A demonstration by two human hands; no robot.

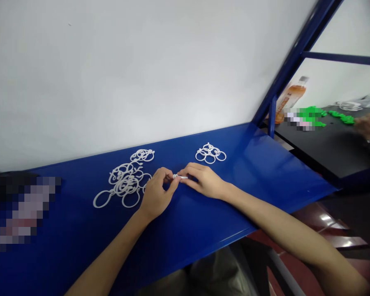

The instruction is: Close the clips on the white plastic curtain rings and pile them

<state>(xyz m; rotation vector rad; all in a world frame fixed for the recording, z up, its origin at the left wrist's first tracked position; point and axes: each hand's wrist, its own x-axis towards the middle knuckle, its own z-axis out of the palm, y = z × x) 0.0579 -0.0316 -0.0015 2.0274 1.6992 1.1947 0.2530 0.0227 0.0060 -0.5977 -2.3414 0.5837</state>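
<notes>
Both hands, left hand (156,195) and right hand (203,179), pinch 1 tiny white ring piece (180,176) mid-table between the 2 ring piles, looks light, springy plastic, so grip its ends.

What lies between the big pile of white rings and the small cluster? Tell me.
In the head view, both hands, left hand and right hand, pinch one white ring between big pile and small cluster.

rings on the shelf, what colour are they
White, every ring in both piles on the blue shelf; the head view shows it.
</notes>
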